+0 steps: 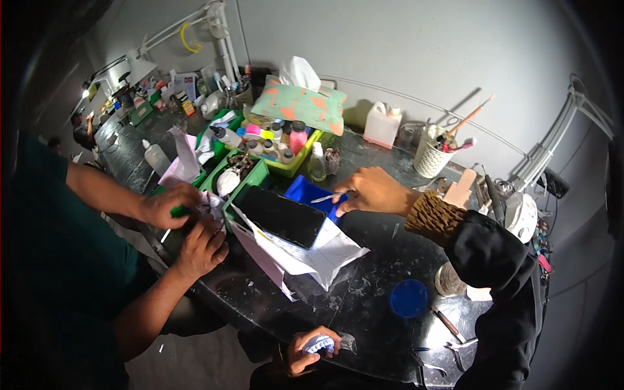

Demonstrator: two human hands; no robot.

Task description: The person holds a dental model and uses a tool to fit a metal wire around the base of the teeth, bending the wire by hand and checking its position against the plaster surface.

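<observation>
My left hand (301, 356), low at the table's front edge, is wrapped round a pale blue-grey dental cast (318, 344) with its row of teeth facing up. My right hand (377, 188) reaches over a blue bin (305, 190) and pinches a slim, pale metallic tool (329, 197) whose exact kind I cannot make out. Next to that hand, a black flat tablet-like slab (279, 216) lies on crumpled white papers (331, 253), partly over the bin. A small clear scrap (348, 341) lies beside the cast.
At the left, a co-worker's hands (201, 247) work close to green bins (250, 179). Bottles fill a yellow-green tray (305, 159). A white woven cup (430, 156) holds brushes. A blue disc (409, 298), a glass jar (448, 281) and pliers (458, 351) lie at the right.
</observation>
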